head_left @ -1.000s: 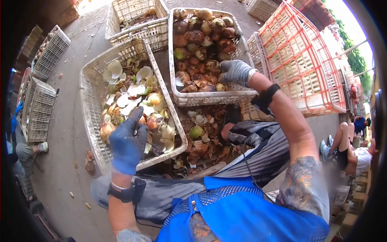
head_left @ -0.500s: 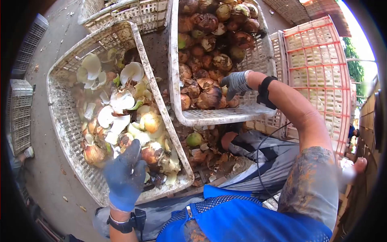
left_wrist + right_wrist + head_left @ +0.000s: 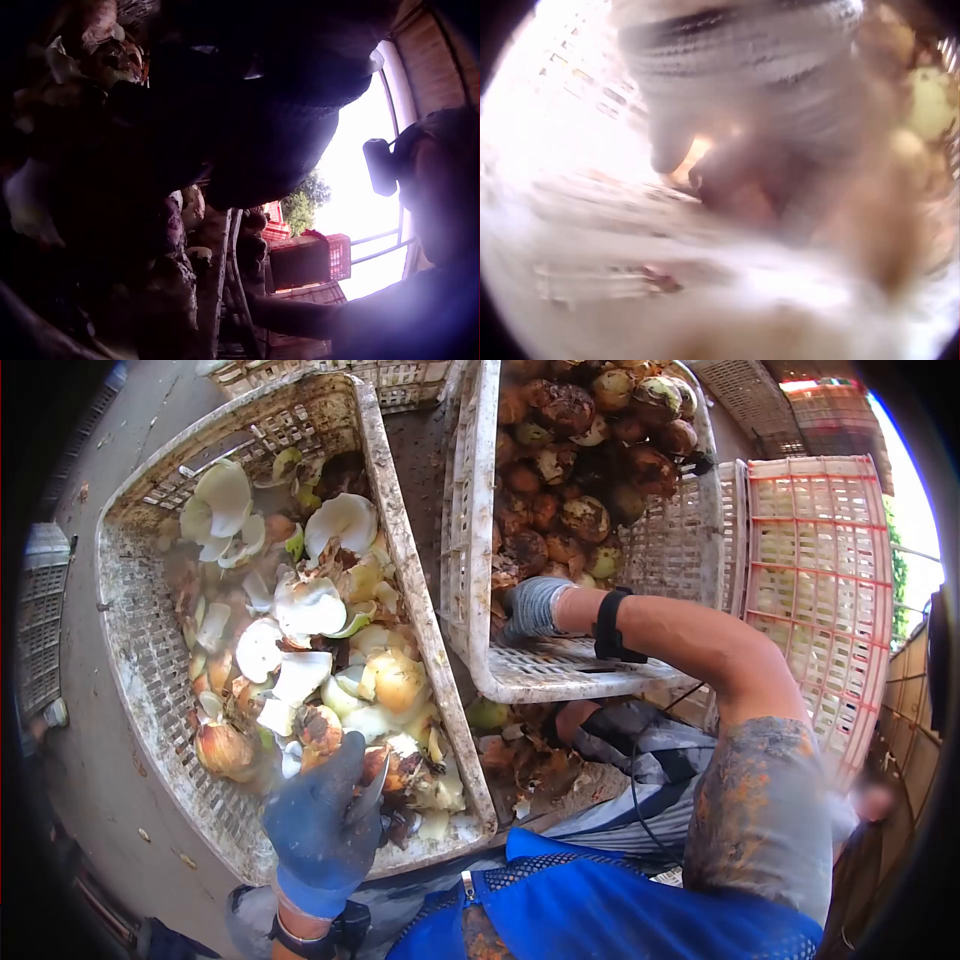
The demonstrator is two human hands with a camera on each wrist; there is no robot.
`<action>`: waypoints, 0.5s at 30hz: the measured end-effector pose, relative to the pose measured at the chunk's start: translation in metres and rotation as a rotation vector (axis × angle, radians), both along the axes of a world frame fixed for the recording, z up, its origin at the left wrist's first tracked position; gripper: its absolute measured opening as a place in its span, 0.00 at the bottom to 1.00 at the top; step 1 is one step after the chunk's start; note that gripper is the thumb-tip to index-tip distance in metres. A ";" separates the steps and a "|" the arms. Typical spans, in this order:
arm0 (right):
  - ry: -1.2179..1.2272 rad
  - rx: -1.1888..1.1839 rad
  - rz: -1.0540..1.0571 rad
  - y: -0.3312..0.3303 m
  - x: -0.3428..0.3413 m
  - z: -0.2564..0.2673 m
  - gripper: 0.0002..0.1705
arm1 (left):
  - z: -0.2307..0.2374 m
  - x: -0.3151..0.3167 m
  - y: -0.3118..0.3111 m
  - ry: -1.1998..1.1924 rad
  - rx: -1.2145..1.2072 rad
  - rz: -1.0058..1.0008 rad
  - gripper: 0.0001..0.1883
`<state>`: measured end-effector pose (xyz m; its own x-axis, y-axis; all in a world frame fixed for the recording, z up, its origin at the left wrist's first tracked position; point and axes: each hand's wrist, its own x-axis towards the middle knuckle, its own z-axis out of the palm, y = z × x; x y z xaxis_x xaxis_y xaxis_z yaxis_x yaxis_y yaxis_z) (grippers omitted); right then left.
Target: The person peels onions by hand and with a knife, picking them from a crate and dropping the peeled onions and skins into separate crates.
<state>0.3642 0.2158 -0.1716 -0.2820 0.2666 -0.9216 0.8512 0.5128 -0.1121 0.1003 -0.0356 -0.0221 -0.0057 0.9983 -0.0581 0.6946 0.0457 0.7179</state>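
In the head view, my left hand (image 3: 325,840), in a blue-and-dark glove, is over the near end of the left crate (image 3: 160,710). It grips a small knife (image 3: 370,790), whose pale blade shows beside the thumb. Peeled onion layers (image 3: 305,605) and an onion (image 3: 225,748) lie in that crate. My right hand (image 3: 535,610), in a grey knitted glove, reaches into the near end of the right crate (image 3: 485,560), against brown-skinned onions (image 3: 585,518). Its fingertips are hidden in the head view and blurred in the right wrist view, so I cannot tell whether they hold an onion.
Pale crates with red cord (image 3: 810,570) stand on the right. Another crate (image 3: 335,385) is behind the left one. Loose skins (image 3: 530,770) lie between the crates and my legs. Concrete ground (image 3: 110,780) runs along the left.
The head view has tipped closer over the crates. My right hand has gone deeper and leftward into the onion crate. My left hand stays at the left crate, its knife blade now showing more.
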 end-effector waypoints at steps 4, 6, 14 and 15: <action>-0.038 0.053 0.105 0.019 0.010 -0.004 0.27 | -0.003 -0.001 -0.005 0.026 -0.028 0.007 0.30; 0.036 0.213 -0.057 0.044 0.020 -0.006 0.26 | -0.002 0.000 -0.005 0.025 -0.035 0.001 0.30; 0.082 0.807 0.171 0.102 0.058 0.013 0.22 | -0.004 0.003 -0.005 0.041 -0.044 0.011 0.31; -0.056 0.698 0.320 0.106 0.055 0.011 0.23 | -0.005 0.003 -0.004 0.045 -0.049 0.011 0.31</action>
<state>0.4197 0.3216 -0.1606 -0.4013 0.7049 -0.5848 0.6445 0.6710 0.3666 0.1035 -0.0391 -0.0269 -0.0207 0.9941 -0.1062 0.7257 0.0880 0.6824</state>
